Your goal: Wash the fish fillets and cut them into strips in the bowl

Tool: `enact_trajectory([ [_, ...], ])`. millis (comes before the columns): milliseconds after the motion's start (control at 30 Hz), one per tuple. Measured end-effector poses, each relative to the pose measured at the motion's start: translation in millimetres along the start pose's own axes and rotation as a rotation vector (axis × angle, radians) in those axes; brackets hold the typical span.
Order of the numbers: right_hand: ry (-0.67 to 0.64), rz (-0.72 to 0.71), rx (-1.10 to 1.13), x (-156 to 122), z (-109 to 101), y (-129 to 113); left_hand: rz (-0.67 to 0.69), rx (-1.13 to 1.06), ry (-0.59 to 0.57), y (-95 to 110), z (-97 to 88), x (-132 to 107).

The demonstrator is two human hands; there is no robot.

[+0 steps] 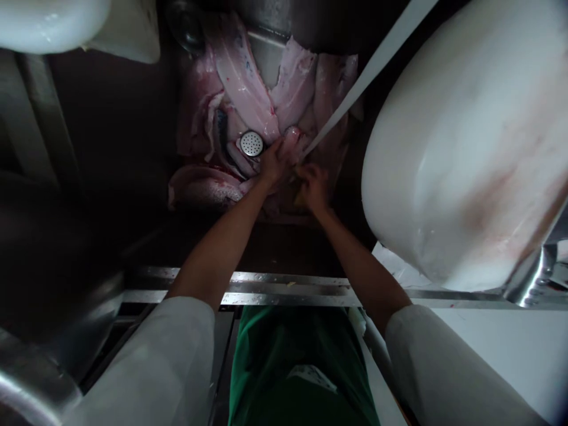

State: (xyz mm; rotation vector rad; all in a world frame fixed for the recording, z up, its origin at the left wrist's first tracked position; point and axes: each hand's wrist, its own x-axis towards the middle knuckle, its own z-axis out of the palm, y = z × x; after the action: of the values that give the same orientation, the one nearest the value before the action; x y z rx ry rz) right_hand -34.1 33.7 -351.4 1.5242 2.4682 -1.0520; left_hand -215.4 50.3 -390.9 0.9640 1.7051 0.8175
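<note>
Both my arms reach down into a deep, dark metal sink (284, 290). Pale pink fish fillets (248, 83) lie spread over its bottom around a round perforated drain (251, 143). My left hand (273, 163) is closed on a pink piece of fish (293, 144) right beside the drain. My right hand (314, 186) is curled just to its right, fingers bent over the same heap; what it grips is hidden in the dim light. A whole silvery fish piece (204, 188) lies at the lower left of the pile.
A large white cutting board (465, 136) stands tilted at the right of the sink, a thin white strip (377, 59) slanting down beside it. White plastic tubs (80, 26) sit at the upper left. I wear white sleeves and a green apron (293, 367).
</note>
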Motion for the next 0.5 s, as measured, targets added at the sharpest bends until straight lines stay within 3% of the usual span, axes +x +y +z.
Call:
enact_trajectory([
  [67,0.123,0.092,-0.004,22.5,-2.0,3.1,-0.005,-0.025,0.009,0.9,-1.0,1.4],
  [167,0.119,0.110,0.033,37.4,15.9,-8.1,-0.014,-0.043,0.044,1.0,0.9,1.3],
  [300,0.058,0.105,0.046,10.8,41.9,-25.2,-0.028,-0.013,0.064,-4.7,6.7,-4.0],
  [500,-0.103,-0.029,0.032,-33.2,52.1,-23.1,-0.029,0.022,0.142,-11.9,12.4,-9.9],
])
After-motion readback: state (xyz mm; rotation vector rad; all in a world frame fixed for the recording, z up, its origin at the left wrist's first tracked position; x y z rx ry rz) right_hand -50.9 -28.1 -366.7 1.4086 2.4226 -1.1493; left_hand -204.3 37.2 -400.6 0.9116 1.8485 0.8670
